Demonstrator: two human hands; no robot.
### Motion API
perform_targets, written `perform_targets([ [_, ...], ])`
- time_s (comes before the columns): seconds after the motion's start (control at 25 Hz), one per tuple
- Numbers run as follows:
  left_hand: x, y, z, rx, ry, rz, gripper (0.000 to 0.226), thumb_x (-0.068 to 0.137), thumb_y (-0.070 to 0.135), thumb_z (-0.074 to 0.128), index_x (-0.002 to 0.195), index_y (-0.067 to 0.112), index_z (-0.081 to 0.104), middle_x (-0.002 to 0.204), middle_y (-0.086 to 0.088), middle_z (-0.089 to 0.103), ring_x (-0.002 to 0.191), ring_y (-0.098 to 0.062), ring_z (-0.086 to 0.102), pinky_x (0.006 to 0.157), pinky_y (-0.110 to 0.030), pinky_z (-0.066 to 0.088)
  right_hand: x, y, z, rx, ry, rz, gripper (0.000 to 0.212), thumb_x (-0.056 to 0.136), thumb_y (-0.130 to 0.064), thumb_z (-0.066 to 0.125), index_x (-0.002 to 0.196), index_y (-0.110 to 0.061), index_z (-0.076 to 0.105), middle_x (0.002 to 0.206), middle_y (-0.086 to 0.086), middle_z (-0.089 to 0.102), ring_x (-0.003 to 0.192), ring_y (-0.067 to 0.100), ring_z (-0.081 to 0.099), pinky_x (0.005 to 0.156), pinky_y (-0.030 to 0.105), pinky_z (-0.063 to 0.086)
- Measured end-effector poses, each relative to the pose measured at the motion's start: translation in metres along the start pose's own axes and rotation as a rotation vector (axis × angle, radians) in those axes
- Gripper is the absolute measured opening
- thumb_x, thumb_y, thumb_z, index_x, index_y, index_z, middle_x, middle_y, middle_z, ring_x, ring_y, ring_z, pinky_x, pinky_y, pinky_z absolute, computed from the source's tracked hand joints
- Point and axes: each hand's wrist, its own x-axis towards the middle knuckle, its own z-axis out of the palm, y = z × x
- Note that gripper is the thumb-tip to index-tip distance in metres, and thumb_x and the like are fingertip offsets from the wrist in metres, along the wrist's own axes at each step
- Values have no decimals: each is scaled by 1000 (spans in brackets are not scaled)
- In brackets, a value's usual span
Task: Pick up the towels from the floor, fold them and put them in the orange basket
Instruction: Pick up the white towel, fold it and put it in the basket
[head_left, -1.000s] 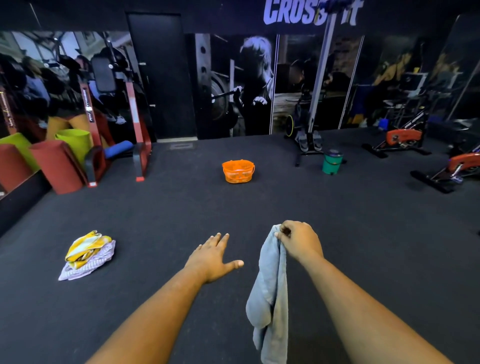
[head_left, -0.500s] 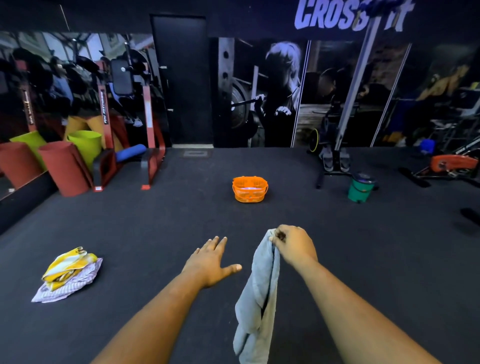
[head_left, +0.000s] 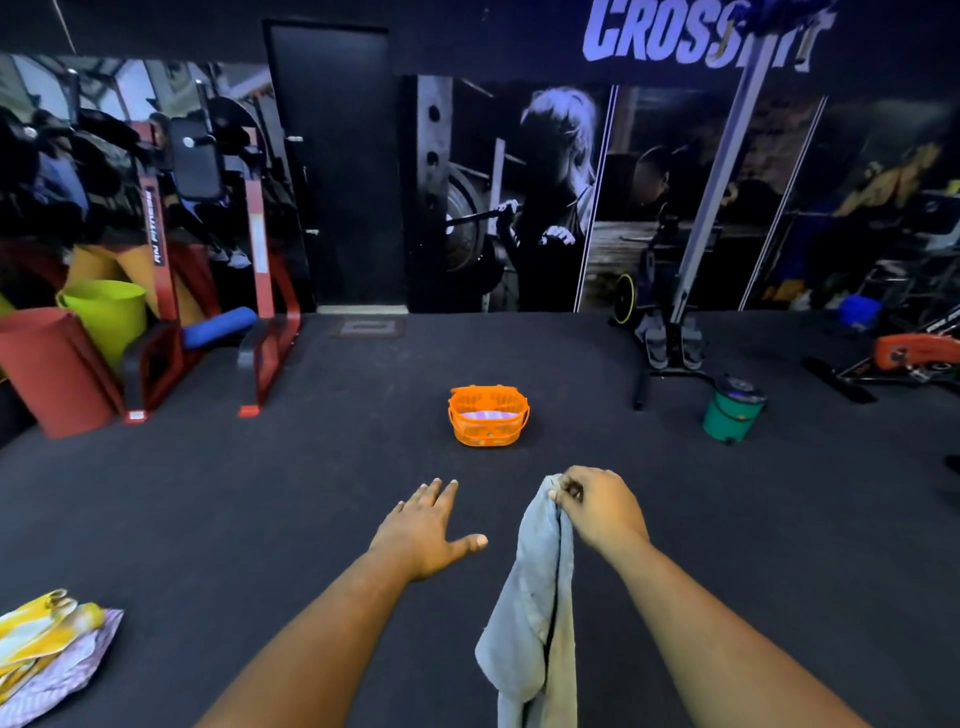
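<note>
Two towels (head_left: 49, 649) heaped left; right grip (head_left: 597, 512) clenching grey towel (head_left: 537, 597), left grip (head_left: 423, 527) released.

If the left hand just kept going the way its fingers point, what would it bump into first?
Probably the orange basket. The open left hand points forward and slightly right over bare floor, with nothing nearer in that line. Depth is unclear, so it might pass just left of it.

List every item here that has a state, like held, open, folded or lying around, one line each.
Right hand: grip shut on the top edge of the grey towel.
Left hand: open, fingers spread, holding nothing.
Grey towel: hanging unfolded from the right hand.
Yellow towel: crumpled on the floor, on top of the striped towel.
Striped towel: crumpled on the floor.
Orange basket: upright on the floor, something pale inside.
Black door: closed.
</note>
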Motion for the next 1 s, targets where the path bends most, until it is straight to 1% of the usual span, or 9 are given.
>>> perform_targets([
  [0.16,95,-2,-19,0,-32,0,106,85,85,39,163,27,-4,171,-1,-3,158,-18,-1,127,-44,13,91,22,11,7,-7,52,22,92,-40,66,74,-29,58,76,-11,62,85,7,55,70,36,54],
  [0.24,143,0,-28,15,-40,1,105,85,84,39,163,27,-4,171,-1,-3,158,-18,-1,127,-44,12,140,37,19,68,-4,65,22,91,-39,67,73,-29,60,76,-11,64,80,7,59,70,38,56],
  [0.36,214,3,-35,7,-23,-31,106,85,84,41,163,27,-3,171,-1,-2,158,-18,0,127,-43,13,216,60,34,212,-22,52,19,91,-37,70,75,-27,63,77,-11,67,74,5,63,69,36,56],
  [0.4,234,4,-36,-3,-25,-45,108,83,86,39,163,27,-2,171,-1,-2,158,-18,0,127,-42,13,238,66,39,256,-40,38,20,91,-37,70,76,-26,64,77,-11,68,74,5,64,69,36,55],
  [0.52,298,10,-45,-22,-20,-101,119,69,94,26,163,27,-2,171,-2,-1,158,-18,1,127,-41,14,318,88,52,351,-96,-18,20,89,-38,73,75,-27,64,78,-12,70,75,5,66,71,36,57],
  [0.68,373,20,-56,-60,1,-155,104,86,82,42,163,27,-1,171,-1,-1,158,-17,1,127,-41,14,412,106,56,424,-146,-63,16,89,-33,75,76,-28,66,79,-12,71,77,5,67,73,35,57],
  [0.84,445,23,-63,-101,1,-186,103,87,82,43,163,27,0,171,-1,-1,157,-17,0,127,-41,14,485,112,61,413,-166,-103,19,89,-34,74,75,-27,65,78,-13,70,75,5,66,71,33,55],
  [0.92,486,20,-68,-128,3,-190,104,86,82,43,163,27,0,171,-1,-1,157,-17,0,127,-42,15,524,112,63,445,-167,-110,17,90,-32,74,76,-26,67,80,-13,71,77,2,66,70,27,54],
  [1.0,528,18,-72,-164,13,-167,102,87,80,44,163,26,4,171,-1,3,157,-18,5,126,-40,17,559,109,66,566,-188,-135,13,90,-23,76,79,-21,68,81,-13,70,75,-1,63,72,21,49],
])
